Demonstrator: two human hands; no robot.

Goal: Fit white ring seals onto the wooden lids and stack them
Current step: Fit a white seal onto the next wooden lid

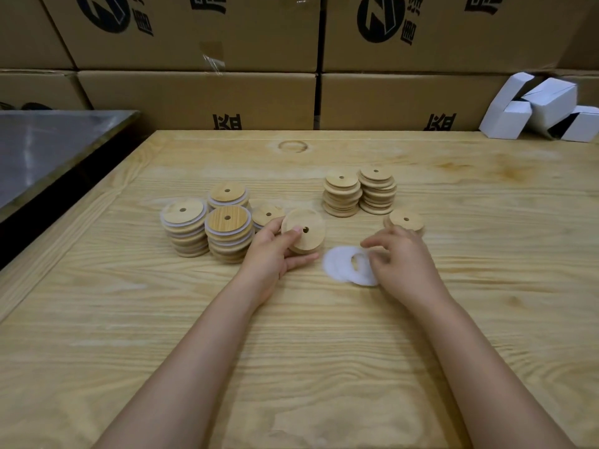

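My left hand (275, 251) grips a round wooden lid (306, 233) with a centre hole, tilted up just above the table. Right of it lies a small pile of white ring seals (340, 265) on the wood. My right hand (400, 262) rests over the pile's right side, its fingers curled onto a seal; motion blur hides the exact grip. Three stacks of lids with white seals (207, 228) stand to the left, with a short fourth one (267, 215) behind my left hand. Two stacks of bare lids (359, 194) stand further back, and a single lid (406, 220) lies behind my right hand.
The wooden table (291, 335) stretches wide in front. A metal-topped surface (48, 147) borders it on the left. Cardboard cartons (194, 92) form a wall at the back, and several white folded boxes (544, 108) sit at the back right.
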